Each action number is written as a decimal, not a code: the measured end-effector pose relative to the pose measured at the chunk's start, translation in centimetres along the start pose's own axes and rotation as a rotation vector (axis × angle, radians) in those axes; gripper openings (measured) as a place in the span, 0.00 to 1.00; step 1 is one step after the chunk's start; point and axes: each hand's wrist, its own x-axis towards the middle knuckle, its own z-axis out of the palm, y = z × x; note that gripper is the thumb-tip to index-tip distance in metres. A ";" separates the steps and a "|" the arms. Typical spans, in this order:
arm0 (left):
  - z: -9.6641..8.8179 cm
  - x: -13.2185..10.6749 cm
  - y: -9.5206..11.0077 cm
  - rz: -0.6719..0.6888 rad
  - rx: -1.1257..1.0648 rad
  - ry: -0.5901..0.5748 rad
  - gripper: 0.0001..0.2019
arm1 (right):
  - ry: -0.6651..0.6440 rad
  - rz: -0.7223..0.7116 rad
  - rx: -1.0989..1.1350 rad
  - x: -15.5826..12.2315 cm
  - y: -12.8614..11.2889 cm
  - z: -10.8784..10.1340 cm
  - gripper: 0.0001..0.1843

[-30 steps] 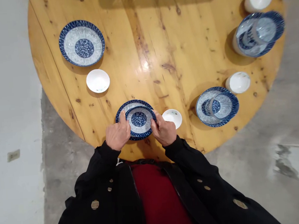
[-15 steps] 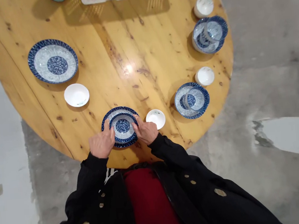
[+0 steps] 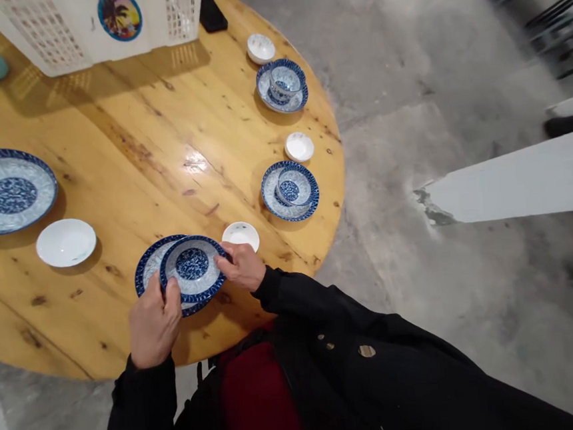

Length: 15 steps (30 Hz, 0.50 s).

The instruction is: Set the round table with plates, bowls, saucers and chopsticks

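Note:
A small blue-patterned bowl (image 3: 192,266) sits tilted on a blue-patterned plate (image 3: 147,270) near the round wooden table's (image 3: 151,160) front edge. My left hand (image 3: 153,324) grips the bowl's near left rim with curled fingers. My right hand (image 3: 241,266) pinches its right rim. A small white dish (image 3: 241,235) lies just beyond my right hand.
A large blue plate (image 3: 6,190) and a white saucer (image 3: 66,242) lie at the left. Two more blue plates with bowls (image 3: 290,190) (image 3: 282,85) and white dishes (image 3: 299,147) (image 3: 260,48) line the right edge. A white basket (image 3: 89,25) stands at the back. Grey floor lies to the right.
The camera swung to the right, so the table slid left in view. The small bowl shifted rightward off the plate's centre, still held by both hands.

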 end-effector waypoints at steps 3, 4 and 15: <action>0.0 0.5 5.0 0.081 -0.063 0.035 0.15 | 0.104 -0.049 0.020 -0.4 1.5 -5.0 0.11; 0.3 0.8 7.0 0.106 -0.079 0.038 0.16 | 0.136 -0.055 0.009 -0.5 2.3 -6.9 0.11; 8.6 7.8 26.8 0.027 0.095 -0.022 0.17 | 0.206 -0.077 -0.180 2.1 15.5 -24.6 0.10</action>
